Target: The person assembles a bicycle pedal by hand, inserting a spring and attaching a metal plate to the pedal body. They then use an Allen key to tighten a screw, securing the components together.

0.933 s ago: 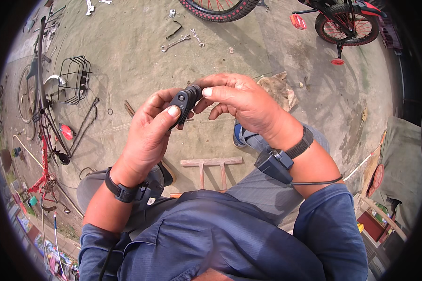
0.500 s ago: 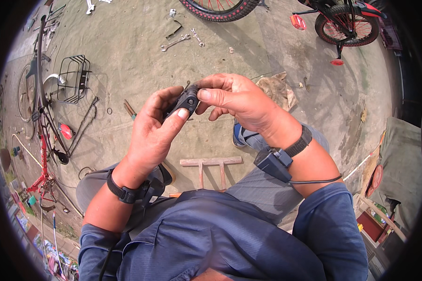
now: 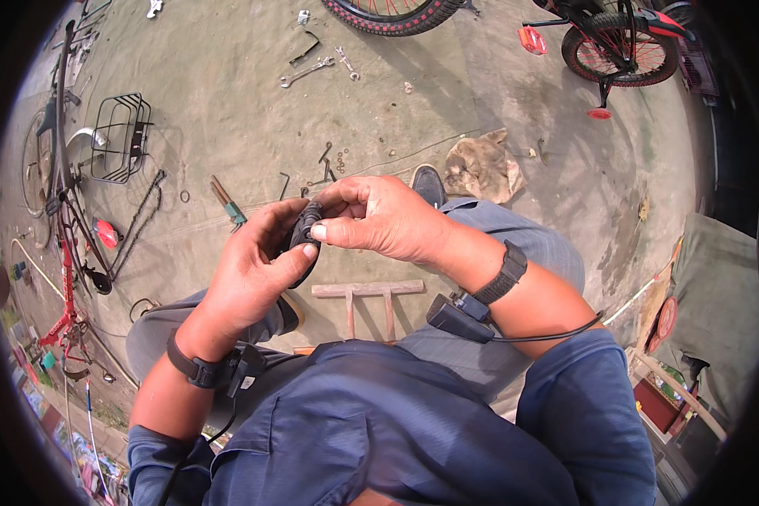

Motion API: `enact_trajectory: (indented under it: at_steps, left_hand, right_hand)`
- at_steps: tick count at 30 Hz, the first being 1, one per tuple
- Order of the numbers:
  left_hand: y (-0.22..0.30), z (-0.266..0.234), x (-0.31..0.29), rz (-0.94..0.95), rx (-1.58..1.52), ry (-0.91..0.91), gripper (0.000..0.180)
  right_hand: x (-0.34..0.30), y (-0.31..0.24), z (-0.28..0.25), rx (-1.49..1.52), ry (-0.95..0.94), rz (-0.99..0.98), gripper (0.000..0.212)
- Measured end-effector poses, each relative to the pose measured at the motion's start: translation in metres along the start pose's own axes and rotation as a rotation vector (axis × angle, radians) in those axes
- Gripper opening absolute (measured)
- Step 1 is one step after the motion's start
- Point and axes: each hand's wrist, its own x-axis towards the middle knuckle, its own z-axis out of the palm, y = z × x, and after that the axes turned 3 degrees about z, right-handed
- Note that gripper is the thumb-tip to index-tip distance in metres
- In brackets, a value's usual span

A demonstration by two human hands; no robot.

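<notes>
A small black folding multi-tool (image 3: 306, 224) with ridged, stacked blades is held in front of me between both hands. My left hand (image 3: 249, 274) grips its body, thumb on the near end and fingers curled behind. From the other side, the thumb and fingers of my right hand (image 3: 388, 223) pinch its upper end. My fingers hide much of the tool. Just beyond it on the ground lie a small T-shaped black tool (image 3: 325, 160), several small rings (image 3: 343, 158) and a bent hex key (image 3: 284, 184).
Left are a green-and-brown hand tool (image 3: 228, 204), a bicycle chain (image 3: 141, 221), a black wire basket (image 3: 120, 139) and a red bicycle frame (image 3: 66, 287). Spanners (image 3: 308, 72) lie farther off. A rag (image 3: 483, 171) lies right of my shoe. A wooden frame (image 3: 367, 289) stands between my legs.
Both hands have moved lower and slightly left with the multi-tool, which has turned so its ridged side faces up. The small tools and rings beyond my hands are now uncovered.
</notes>
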Motion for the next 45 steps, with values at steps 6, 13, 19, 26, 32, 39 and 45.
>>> enact_trajectory:
  at_steps: [6,13,19,26,32,39,45]
  left_hand:
    - [-0.017,-0.007,-0.005,-0.013,-0.026,0.04,0.052]
    - [-0.025,-0.017,0.0,-0.056,-0.077,0.088,0.05]
    - [-0.035,-0.031,0.011,0.01,-0.129,0.262,0.055]
    - [-0.045,-0.051,0.031,-0.018,-0.224,0.402,0.054]
    - [-0.053,-0.066,0.056,-0.057,-0.276,0.474,0.053]
    - [-0.055,-0.072,0.08,-0.111,-0.272,0.508,0.052]
    - [-0.046,-0.074,0.087,-0.092,-0.297,0.497,0.051]
  right_hand:
    - [0.006,0.01,0.007,0.174,-0.026,-0.008,0.049]
    - [0.015,0.016,-0.001,0.152,-0.051,0.034,0.042]
    - [0.065,0.054,-0.113,-0.33,0.242,0.266,0.029]
    - [0.12,0.155,-0.193,-1.044,0.52,0.347,0.024]
    - [0.171,0.206,-0.197,-0.972,0.616,0.479,0.025]
    - [0.207,0.238,-0.189,-0.947,0.742,0.43,0.025]
    - [0.211,0.196,-0.19,-0.688,0.629,0.356,0.026]
